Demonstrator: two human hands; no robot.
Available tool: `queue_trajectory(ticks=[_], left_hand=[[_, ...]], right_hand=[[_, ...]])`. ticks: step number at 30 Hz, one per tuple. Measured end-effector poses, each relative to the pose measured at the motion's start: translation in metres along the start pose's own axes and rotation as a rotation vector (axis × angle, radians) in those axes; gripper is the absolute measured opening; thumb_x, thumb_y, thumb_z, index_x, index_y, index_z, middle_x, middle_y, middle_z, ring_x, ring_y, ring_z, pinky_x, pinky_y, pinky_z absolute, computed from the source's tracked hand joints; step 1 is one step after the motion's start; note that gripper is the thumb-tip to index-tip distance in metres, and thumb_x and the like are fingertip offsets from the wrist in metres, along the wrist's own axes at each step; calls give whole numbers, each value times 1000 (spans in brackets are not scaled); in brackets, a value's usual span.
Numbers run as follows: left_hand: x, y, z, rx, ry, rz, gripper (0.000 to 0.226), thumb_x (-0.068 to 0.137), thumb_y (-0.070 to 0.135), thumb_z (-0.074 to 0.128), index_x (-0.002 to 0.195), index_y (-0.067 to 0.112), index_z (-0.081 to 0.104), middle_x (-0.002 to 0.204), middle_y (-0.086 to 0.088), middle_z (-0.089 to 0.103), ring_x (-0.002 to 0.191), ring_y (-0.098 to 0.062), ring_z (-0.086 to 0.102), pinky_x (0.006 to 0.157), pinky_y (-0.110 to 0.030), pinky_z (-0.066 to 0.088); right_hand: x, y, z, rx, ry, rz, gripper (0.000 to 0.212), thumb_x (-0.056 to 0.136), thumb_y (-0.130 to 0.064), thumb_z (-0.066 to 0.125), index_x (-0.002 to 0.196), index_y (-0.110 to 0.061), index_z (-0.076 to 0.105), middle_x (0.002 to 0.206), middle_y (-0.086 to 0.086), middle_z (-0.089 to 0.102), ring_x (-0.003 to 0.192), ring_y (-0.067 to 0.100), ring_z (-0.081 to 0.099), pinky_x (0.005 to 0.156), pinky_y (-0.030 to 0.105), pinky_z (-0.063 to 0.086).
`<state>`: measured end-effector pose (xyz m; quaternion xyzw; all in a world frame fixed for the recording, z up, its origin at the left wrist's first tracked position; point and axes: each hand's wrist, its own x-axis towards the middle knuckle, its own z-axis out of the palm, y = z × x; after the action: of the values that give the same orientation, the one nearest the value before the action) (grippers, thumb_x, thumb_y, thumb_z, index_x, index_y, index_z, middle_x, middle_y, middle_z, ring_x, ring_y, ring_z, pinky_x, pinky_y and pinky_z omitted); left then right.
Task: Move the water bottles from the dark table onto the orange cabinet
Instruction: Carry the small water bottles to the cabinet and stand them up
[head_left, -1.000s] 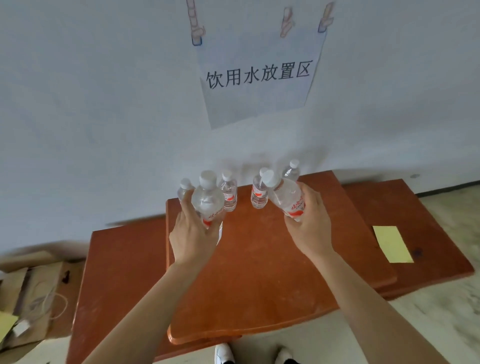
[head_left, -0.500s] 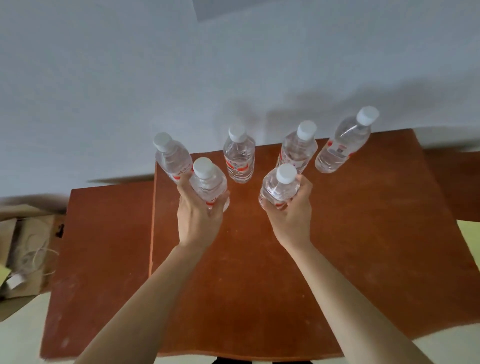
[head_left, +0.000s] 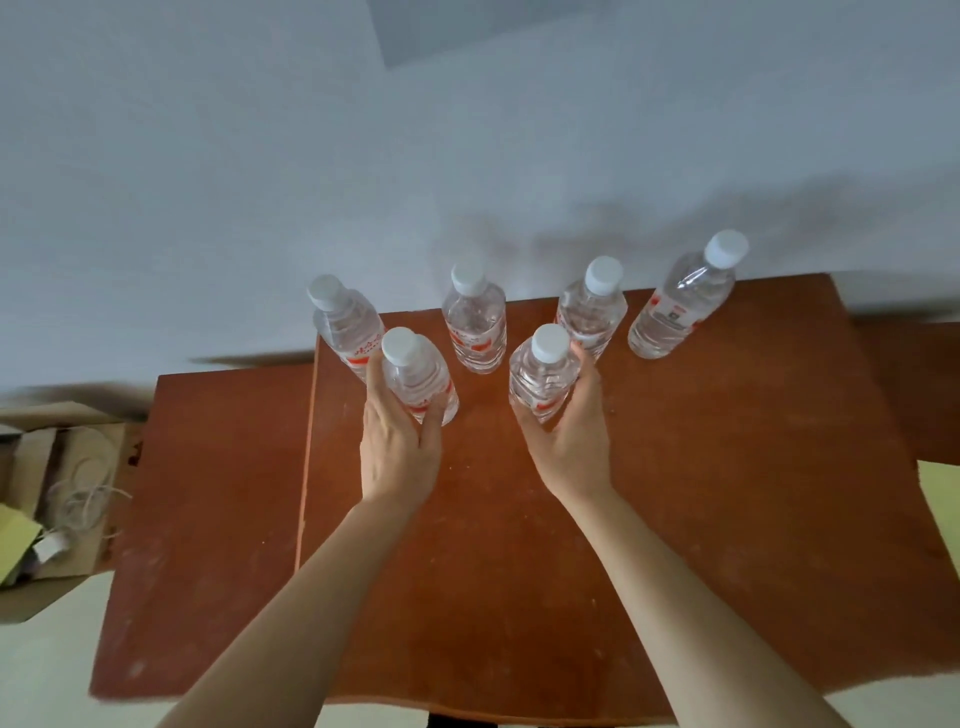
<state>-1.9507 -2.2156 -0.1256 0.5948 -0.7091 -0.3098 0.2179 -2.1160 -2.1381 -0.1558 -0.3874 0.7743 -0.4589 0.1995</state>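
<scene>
1. Seen from above, an orange cabinet (head_left: 675, 493) stands against a pale wall (head_left: 208, 182). The dark table is out of view.
2. A back row of four bottles (head_left: 475, 325) stands upright along the cabinet's far edge.
3. The left hand (head_left: 400, 452) wraps fingers and thumb round a fifth bottle (head_left: 415, 374), just nearer than the row and left of centre.
4. The right hand (head_left: 569, 441) grips a sixth bottle (head_left: 540, 376) likewise, right of centre.
5. Whether their bases touch the top cannot be told.
6. The task seems well along. Both hands have yet to let go, and any bottles left on the table are unseen.
</scene>
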Motion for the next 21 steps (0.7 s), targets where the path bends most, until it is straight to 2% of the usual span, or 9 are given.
queue_trajectory(ticks=[2,4,6,9,12,16,21], left_hand=[[-9,14,-20,87,15,11,69,100,52,40,156,25,10,158,-12,33,142,-33,36,107,-57,41],[-21,29,-48,153,51,65,64,102,58,26,156,24,17,161,-6,29,146,-28,29,112,-53,37],[-27,46,-79,213,85,113,64,101,58,21,156,24,22,162,-7,27,148,-28,26,114,-52,34],[-35,82,-145,308,187,189,64,100,56,20,154,23,25,162,-12,26,148,-33,26,116,-56,31],[-55,110,-219,377,310,209,63,102,56,22,155,23,25,163,-13,23,148,-35,25,116,-58,29],[-108,120,-324,471,529,195,60,103,52,28,156,23,24,163,-14,21,149,-35,22,117,-57,25],[-197,98,-419,499,794,38,60,104,51,27,155,19,28,161,-18,25,147,-38,24,116,-59,26]], right_hand=[[-7,-21,-21,-102,19,-85,90,89,-37,78,157,-14,23,159,5,35,148,14,32,117,48,39],[-9,-47,-46,-205,31,-221,89,92,-42,73,158,-11,22,163,10,28,151,22,28,118,52,36],[-6,-77,-67,-278,33,-315,83,97,-50,62,159,-13,22,166,13,22,154,27,22,118,56,32],[8,-144,-94,-332,35,-456,74,100,-57,49,158,-17,26,166,16,22,154,34,20,118,61,29],[18,-221,-106,-401,33,-589,69,102,-61,40,157,-20,29,166,15,22,154,36,18,122,60,20],[3,-326,-93,-331,-21,-830,65,103,-60,37,156,-22,35,166,14,23,154,38,17,124,58,14],[-79,-419,-65,-180,-108,-1051,62,103,-56,40,154,-21,39,164,13,28,153,37,19,124,58,13]])
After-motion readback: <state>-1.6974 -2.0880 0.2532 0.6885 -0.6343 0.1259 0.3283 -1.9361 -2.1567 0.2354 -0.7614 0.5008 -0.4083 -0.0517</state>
